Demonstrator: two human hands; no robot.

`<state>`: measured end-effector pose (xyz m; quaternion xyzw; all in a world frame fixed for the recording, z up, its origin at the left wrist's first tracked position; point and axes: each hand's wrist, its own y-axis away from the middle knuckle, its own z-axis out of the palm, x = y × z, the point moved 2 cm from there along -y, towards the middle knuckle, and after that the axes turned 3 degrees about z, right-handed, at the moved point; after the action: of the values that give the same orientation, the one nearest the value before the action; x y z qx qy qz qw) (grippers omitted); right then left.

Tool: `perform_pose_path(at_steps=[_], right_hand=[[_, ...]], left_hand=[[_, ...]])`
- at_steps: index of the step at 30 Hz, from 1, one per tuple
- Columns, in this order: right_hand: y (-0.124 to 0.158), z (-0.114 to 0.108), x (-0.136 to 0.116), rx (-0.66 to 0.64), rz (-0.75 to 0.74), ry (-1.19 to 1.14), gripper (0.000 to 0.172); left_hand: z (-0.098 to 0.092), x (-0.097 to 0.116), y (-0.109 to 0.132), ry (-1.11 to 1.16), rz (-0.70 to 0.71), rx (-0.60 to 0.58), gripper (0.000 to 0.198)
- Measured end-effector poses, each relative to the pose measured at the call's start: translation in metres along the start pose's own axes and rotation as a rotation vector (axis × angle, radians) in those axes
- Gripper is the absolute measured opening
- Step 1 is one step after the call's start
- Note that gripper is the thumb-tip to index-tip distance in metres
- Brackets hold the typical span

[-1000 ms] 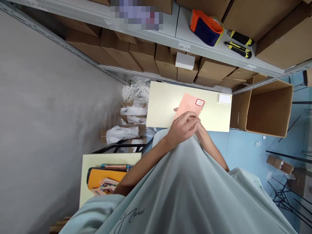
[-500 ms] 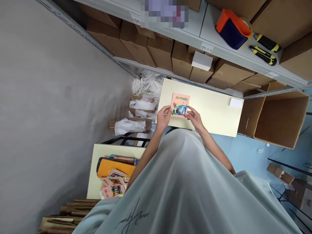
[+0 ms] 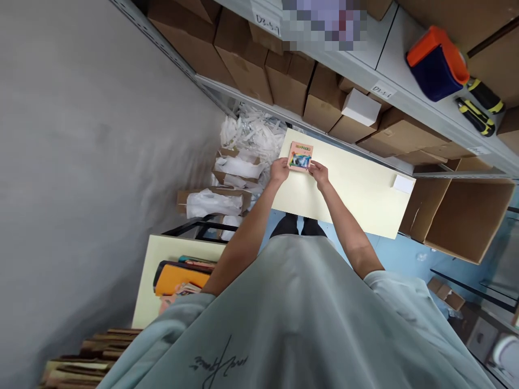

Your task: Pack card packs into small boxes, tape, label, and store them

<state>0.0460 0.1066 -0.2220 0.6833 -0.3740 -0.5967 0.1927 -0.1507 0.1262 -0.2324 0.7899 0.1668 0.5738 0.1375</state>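
A small pink booklet with a colourful picture on its cover is at the far left part of the cream table. My left hand is closed on its lower left edge, and my right hand pinches the lower right corner. Whether the booklet rests on the tabletop or is held just over it, I cannot tell. More pink booklets lie on a second cream table at lower left, partly hidden by my left arm, beside an orange folder.
Shelving with cardboard boxes runs behind the table. On its upper shelf are box cutters and an orange and blue holder. A white box sits at the table's right end, near a large open carton. White packing material is piled at left.
Both hands have moved forward with the booklet, farther from my body. My view has shifted, and my feet now show below the table edge.
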Motion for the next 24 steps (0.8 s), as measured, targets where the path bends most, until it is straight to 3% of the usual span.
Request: perform_pose_path(at_steps=[2,5,8,13,19,24], right_hand=[[-0.002,-0.002,-0.002,0.009,0.004,0.015,0.052],[0.011,-0.009,0.003,-0.004,-0.007,0.059,0.042],[0.039,-0.017,0.014,-0.05,-0.063,0.076,0.037],[0.089,-0.015,0.045,-0.207,-0.107,0.132,0.043],[0.118,0.03,0.09,-0.504,-0.074,0.26,0.047],[0.121,0.077,0.106,-0.724,-0.093,0.394,0.04]], left_hand=[[0.0,-0.002,-0.006,0.017,-0.051,0.034,0.039],[-0.006,-0.006,0.007,0.076,-0.066,0.087,0.048],[-0.009,-0.017,0.041,0.133,-0.087,0.115,0.043],[-0.011,-0.045,0.115,0.141,-0.158,0.166,0.032],[-0.033,-0.097,0.186,0.171,-0.279,0.379,0.036],[-0.064,-0.151,0.217,0.175,-0.341,0.518,0.038]])
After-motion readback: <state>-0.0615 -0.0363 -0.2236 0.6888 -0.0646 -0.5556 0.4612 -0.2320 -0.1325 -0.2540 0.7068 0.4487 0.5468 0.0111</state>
